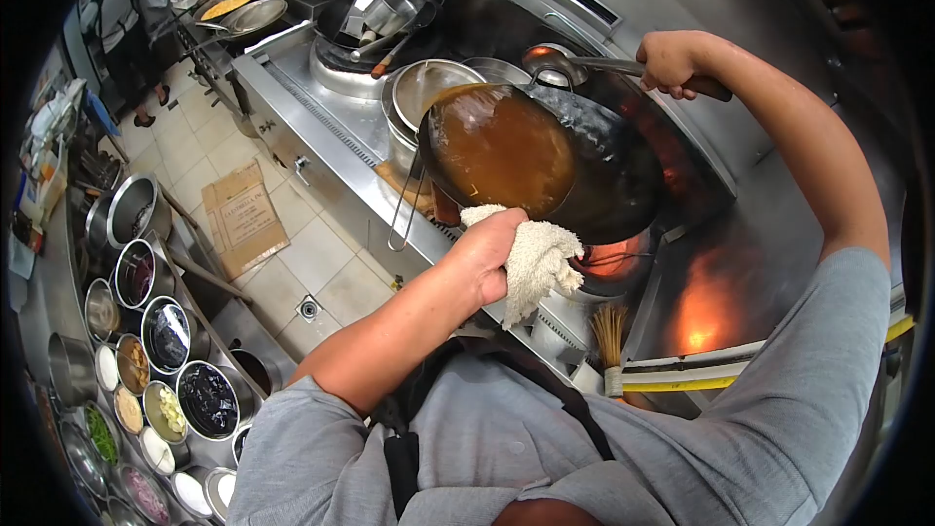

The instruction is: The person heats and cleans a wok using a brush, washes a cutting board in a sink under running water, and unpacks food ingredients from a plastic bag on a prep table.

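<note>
My left hand (492, 258) is closed round a cream towel (541, 258) at the near rim of a large black wok (623, 175). The wok tilts to the left, with brown liquid (502, 151) pooled in that side. At the upper right my right hand (672, 65) grips the dark handle of a ladle (612, 66). The ladle's bowl is beyond the wok's far rim, near an orange glow. Left of the wok stands a metal pot with a strainer (429, 88) on top.
Flames (696, 317) glow right of the wok, and a lit burner (614, 258) shows below it. A bamboo brush (611, 341) stands nearby. Bowls of ingredients (168, 334) line the left counter. Cardboard (243, 219) lies on the floor; a person (127, 49) stands far left.
</note>
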Tool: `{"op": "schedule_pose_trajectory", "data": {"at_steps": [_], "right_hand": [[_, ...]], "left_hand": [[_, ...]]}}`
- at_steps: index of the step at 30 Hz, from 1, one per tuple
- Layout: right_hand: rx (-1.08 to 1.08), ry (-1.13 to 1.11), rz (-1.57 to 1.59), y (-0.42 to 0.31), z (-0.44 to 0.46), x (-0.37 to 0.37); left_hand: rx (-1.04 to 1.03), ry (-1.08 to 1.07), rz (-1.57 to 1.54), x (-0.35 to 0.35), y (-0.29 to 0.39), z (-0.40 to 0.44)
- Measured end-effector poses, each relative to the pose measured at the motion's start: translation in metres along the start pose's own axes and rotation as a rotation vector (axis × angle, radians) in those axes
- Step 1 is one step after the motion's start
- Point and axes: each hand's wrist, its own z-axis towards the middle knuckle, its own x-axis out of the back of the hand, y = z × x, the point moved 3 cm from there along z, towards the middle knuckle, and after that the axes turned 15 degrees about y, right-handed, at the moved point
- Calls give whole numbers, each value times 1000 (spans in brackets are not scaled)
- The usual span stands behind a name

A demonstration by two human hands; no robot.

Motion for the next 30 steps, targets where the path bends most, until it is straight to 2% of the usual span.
{"op": "schedule_pose_trajectory", "data": {"at_steps": [7, 16, 22, 30], "right_hand": [[68, 34, -88, -10, -6, 6], [32, 8, -86, -16, 1, 8], [44, 34, -92, -18, -1, 9], [99, 50, -178, -27, 1, 13]], "left_hand": [[31, -1, 5, 2, -1, 5], [-2, -60, -43, -9, 0, 4], [-21, 29, -42, -9, -4, 9], [-8, -54, -68, -16, -5, 6]]}}
